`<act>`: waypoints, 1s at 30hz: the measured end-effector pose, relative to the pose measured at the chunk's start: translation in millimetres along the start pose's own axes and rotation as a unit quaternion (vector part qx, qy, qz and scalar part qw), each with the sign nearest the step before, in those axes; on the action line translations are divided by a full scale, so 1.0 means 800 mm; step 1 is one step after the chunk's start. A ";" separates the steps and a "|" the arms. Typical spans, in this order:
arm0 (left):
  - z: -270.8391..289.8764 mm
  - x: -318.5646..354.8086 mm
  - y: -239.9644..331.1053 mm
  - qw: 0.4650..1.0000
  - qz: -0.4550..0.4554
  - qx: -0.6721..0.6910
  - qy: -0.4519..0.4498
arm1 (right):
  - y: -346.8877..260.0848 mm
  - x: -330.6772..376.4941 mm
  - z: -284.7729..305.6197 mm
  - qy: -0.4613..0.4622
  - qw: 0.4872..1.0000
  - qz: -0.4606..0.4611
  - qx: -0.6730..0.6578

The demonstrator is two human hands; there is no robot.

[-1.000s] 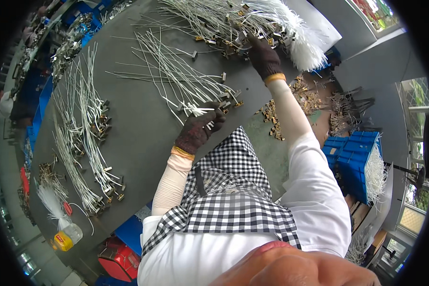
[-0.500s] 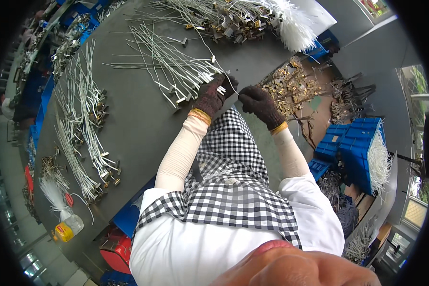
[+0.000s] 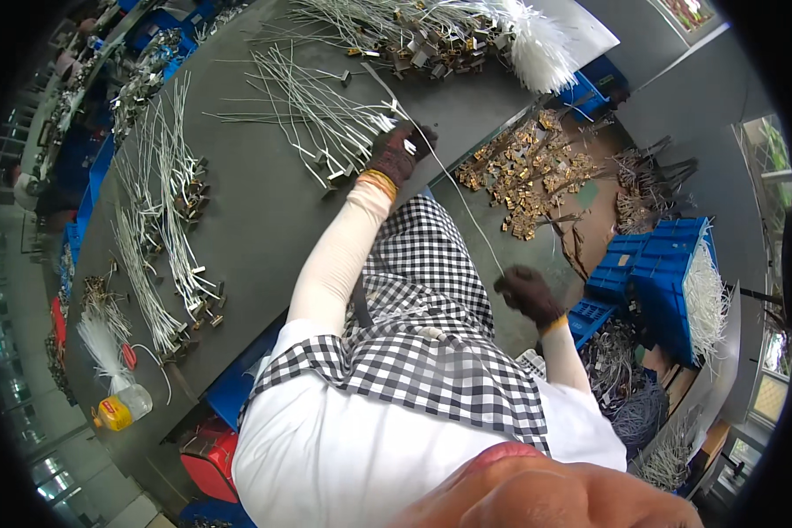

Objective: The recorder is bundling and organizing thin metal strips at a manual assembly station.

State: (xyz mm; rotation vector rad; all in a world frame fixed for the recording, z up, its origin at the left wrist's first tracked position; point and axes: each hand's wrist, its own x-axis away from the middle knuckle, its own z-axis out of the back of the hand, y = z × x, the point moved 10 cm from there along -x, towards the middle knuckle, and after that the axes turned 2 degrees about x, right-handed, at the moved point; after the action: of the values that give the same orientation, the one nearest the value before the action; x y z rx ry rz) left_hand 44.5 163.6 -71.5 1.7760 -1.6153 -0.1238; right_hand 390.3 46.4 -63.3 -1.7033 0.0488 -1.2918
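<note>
A thin white wire [image 3: 468,211] runs taut from my left hand down to my right. My left hand [image 3: 399,151], in a dark brown knit glove, is closed around it at the table's near edge. White tube-like ends of a loose bundle of wires [image 3: 312,123] lie against that hand; whether it also grips some of them I cannot tell. My right hand [image 3: 530,296], gloved alike, is closed on the wire's other end, off the table and lower right of my left hand. The fingertips are partly hidden.
The dark table [image 3: 251,211] carries more wires [image 3: 163,220] on the left and a heap of metal-ended wires [image 3: 431,48] at the back. Small brass-coloured parts [image 3: 528,167] lie right of the table. Blue crates [image 3: 664,273] stand farther right; a bottle [image 3: 123,407] is at lower left.
My right hand has moved down and to the right, away from my left hand, drawing the wire out long between them. My left hand has stayed near the bundle.
</note>
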 end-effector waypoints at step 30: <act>0.033 0.002 0.154 0.975 -0.094 0.176 -0.094 | 0.130 0.038 0.028 -0.066 0.997 0.028 -0.040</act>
State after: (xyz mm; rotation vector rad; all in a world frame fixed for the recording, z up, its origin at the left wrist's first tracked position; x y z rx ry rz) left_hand -70.5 156.5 -21.7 2.2493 -1.6763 -0.1002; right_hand 470.8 -11.1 -112.4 -1.8388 0.0715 -1.1464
